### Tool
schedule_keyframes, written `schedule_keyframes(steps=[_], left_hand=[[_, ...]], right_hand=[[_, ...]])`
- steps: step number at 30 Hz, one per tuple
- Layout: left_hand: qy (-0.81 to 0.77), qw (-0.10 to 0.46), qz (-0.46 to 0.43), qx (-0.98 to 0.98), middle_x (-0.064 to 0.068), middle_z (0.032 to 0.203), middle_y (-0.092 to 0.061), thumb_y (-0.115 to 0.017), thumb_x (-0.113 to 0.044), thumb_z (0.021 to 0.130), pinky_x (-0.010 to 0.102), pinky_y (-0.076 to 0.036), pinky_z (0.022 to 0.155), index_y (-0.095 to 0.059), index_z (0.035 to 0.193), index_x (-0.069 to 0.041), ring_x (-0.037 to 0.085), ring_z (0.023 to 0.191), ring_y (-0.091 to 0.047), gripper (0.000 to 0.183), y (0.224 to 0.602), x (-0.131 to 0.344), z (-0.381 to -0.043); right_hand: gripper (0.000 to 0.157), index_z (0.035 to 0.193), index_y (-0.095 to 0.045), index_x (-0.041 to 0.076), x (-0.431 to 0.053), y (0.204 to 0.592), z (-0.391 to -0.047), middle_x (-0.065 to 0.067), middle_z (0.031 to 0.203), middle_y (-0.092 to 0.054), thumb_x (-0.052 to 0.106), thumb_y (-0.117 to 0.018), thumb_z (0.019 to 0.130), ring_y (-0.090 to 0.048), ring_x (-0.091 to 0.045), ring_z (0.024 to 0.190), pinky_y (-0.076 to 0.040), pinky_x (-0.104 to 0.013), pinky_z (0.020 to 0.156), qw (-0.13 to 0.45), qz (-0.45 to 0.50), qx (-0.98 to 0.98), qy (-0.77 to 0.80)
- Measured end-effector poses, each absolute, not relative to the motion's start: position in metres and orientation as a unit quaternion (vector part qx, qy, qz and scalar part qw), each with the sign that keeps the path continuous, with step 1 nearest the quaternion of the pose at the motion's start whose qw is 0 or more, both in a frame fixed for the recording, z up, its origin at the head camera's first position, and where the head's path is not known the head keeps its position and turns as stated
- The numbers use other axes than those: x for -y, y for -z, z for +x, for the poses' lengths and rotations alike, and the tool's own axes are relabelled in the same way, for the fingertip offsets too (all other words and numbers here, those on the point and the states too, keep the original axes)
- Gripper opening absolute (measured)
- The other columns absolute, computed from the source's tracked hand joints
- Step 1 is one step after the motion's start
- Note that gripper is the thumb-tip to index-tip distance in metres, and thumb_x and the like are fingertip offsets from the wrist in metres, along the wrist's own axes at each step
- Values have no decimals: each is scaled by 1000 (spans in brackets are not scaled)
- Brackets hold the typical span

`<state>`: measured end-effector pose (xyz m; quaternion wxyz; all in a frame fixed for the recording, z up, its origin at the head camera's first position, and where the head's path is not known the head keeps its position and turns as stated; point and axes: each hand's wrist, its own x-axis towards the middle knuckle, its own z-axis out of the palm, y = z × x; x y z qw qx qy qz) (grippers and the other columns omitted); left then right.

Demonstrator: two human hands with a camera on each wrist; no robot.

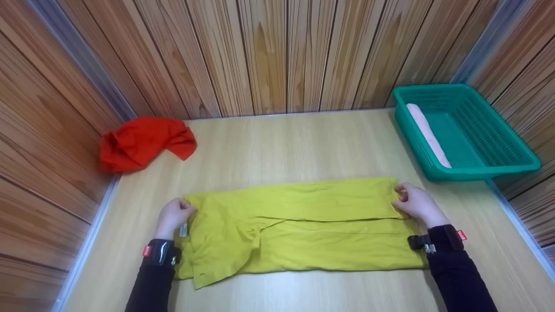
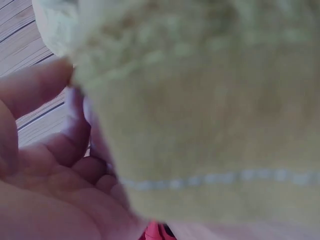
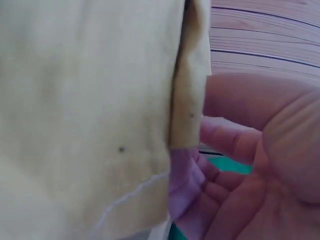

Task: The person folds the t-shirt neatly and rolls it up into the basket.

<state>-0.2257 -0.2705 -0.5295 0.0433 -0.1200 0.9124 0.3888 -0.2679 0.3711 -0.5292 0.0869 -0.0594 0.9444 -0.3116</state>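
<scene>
A mustard-yellow shirt (image 1: 321, 199) lies in a long folded strip across the table, with a sleeve-like flap (image 1: 221, 264) hanging past its near edge at the left. My left hand (image 1: 174, 214) pinches the strip's far left corner between thumb and fingers; a small white label (image 1: 183, 229) shows just below. At the opposite end, my right hand (image 1: 417, 203) pinches the far right corner. Up close in the left wrist view, the cloth (image 2: 210, 125) with a stitched hem fills most of the picture. The right wrist view shows layered cloth edges (image 3: 187, 110) at the fingers.
A crumpled red cloth (image 1: 145, 141) lies at the table's back left, against the wooden wall. In the back right corner stands a green plastic basket (image 1: 481, 171) holding a rolled pale pink cloth (image 1: 427, 132). Wood-panelled walls (image 1: 264, 56) enclose the table (image 1: 295, 147) on three sides.
</scene>
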Motion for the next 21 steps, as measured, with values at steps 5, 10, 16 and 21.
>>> schedule_keyframes(steps=[5, 10, 16, 21], left_hand=[[-417, -9, -119, -901, 13, 87, -54, -55, -6, 93, 36, -43, 73, -53, 94, 4, 28, 82, -52, 10, 520, 271, -230], [-455, -29, -118, -882, 27, 103, -58, -52, -6, 97, 42, -46, 86, -51, 108, 8, 37, 97, -56, 18, 505, 272, -239], [-480, -37, -127, -867, 28, 122, -59, -51, -6, 99, 44, -44, 94, -55, 124, 4, 36, 113, -55, 26, 498, 268, -253], [-447, -57, -136, -882, 23, 114, -65, -54, -7, 99, 43, -44, 90, -63, 116, 0, 34, 106, -57, 21, 512, 266, -262]], right_hand=[[43, 126, -48, -13, -371, 529, -263, -38, 115, -58, 8, -64, 91, -58, -47, 104, -49, -56, 84, 90, -65, -948, 297], [37, 125, -49, -12, -376, 527, -261, -39, 115, -59, 5, -60, 94, -59, -50, 103, -50, -57, 83, 82, -85, -948, 296], [34, 121, -52, -12, -379, 526, -260, -38, 109, -62, 4, -62, 93, -61, -50, 100, -50, -60, 82, 60, -104, -948, 294], [31, 118, -54, -11, -377, 529, -261, -35, 104, -64, 4, -63, 92, -63, -48, 96, -51, -58, 79, 52, -109, -950, 288]])
